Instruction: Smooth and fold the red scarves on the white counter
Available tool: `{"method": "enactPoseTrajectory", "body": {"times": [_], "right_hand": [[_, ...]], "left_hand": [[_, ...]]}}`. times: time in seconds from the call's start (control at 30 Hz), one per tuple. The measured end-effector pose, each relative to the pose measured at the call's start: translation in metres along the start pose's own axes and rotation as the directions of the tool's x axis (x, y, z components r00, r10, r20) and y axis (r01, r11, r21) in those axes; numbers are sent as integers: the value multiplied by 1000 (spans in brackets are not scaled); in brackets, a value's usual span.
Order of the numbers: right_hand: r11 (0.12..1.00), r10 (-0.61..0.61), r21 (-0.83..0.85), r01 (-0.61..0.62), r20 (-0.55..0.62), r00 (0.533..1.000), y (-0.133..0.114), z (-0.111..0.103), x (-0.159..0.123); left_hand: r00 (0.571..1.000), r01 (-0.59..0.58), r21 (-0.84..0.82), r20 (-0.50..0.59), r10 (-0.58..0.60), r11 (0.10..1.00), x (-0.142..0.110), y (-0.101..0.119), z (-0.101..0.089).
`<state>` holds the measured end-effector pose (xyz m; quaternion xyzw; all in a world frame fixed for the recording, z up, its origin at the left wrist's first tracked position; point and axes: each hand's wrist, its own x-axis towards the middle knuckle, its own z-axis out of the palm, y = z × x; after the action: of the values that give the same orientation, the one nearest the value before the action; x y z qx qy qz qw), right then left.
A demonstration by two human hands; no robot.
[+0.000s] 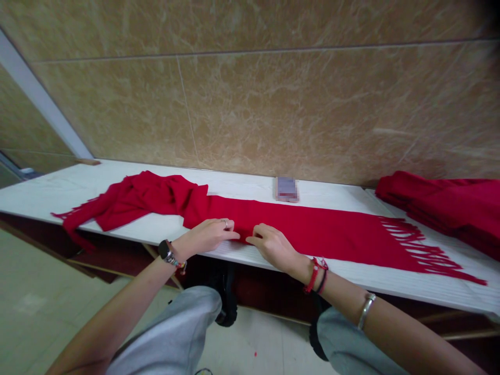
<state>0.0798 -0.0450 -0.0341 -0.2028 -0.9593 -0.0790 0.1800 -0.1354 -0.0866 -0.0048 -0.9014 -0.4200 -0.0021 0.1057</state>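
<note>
A long red scarf with fringed ends lies along a white shelf. Its right half is spread flat and its left half is bunched up. My left hand rests on the scarf's near edge at the middle, fingers curled and pressed together on the cloth. Just to the right of it, my right hand pinches the same near edge. The two hands almost touch. A watch is on my left wrist, and red cords and a metal bangle are on my right arm.
A pile of folded red scarves lies at the shelf's right end. A small purple box stands against the marble wall behind the scarf. My knees in grey trousers are below the shelf, over a tiled floor.
</note>
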Motion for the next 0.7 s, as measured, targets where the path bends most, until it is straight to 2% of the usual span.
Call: {"method": "enactPoseTrajectory", "body": {"times": [0.1, 0.3, 0.4, 0.57, 0.7], "right_hand": [[999, 34, 20, -34, 4, 999, 1, 0, 1], [995, -19, -96, 15, -38, 999, 2, 3, 3], [992, -34, -120, 26, -66, 997, 1, 3, 5], [988, -86, -129, 80, -43, 995, 2, 1, 2], [995, -89, -45, 89, -9, 996, 5, 0, -6]], "left_hand": [[999, 10, 2, -44, -10, 1000, 2, 2, 2], [984, -103, 186, -124, 128, 977, 7, 6, 7], [976, -102, 204, -170, 138, 974, 9, 7, 8], [993, -77, 104, -86, 86, 992, 9, 7, 2], [999, -40, -22, 2, 40, 999, 8, 12, -6]]}}
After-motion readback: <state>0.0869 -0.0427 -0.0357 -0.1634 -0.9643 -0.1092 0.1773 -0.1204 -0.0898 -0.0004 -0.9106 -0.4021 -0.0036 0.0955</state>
